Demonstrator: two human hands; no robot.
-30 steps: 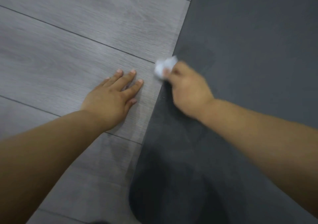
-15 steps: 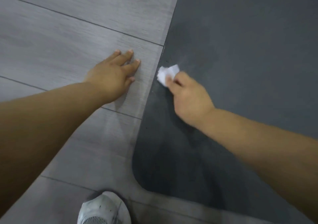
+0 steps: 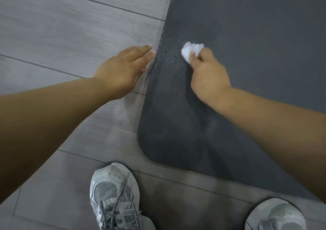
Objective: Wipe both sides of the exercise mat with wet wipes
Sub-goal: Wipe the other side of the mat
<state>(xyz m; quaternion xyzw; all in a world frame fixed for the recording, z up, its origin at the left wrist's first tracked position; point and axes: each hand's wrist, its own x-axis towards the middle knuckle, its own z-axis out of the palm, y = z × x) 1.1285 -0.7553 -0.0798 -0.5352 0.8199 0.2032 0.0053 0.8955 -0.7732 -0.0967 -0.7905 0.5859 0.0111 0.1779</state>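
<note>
Exercise mat (image 3: 247,35): dark grey, lying flat on the floor (image 3: 61,35), its rounded near-left corner showing just ahead of the person's feet; the side facing up is the one being wiped, with damp specks glinting along its left edge. Wet wipe (image 3: 191,50): white, bunched into a wad, pressing on the mat a little inside that left edge; balled up, most likely, so that the fingers are getting a firm pad to rub with. Right hand (image 3: 208,74): its grip is curling round the wipe, thumb and fingertips pinching it down against the mat. Left hand (image 3: 121,69): lying flat on the floor just beside the mat's left edge, fingertips reaching to that edge, grip wide and holding nothing; it seems to be propping the leaning body, and perhaps stopping the mat from sliding. Left shoe (image 3: 112,192) and right shoe (image 3: 275,215): pale trainers, standing on the floor near the mat's near end. Progress, as a judgement: only the near-left area is looking damp and the underside is awaiting its turn, so the work is appearing to be at an early stage
</note>
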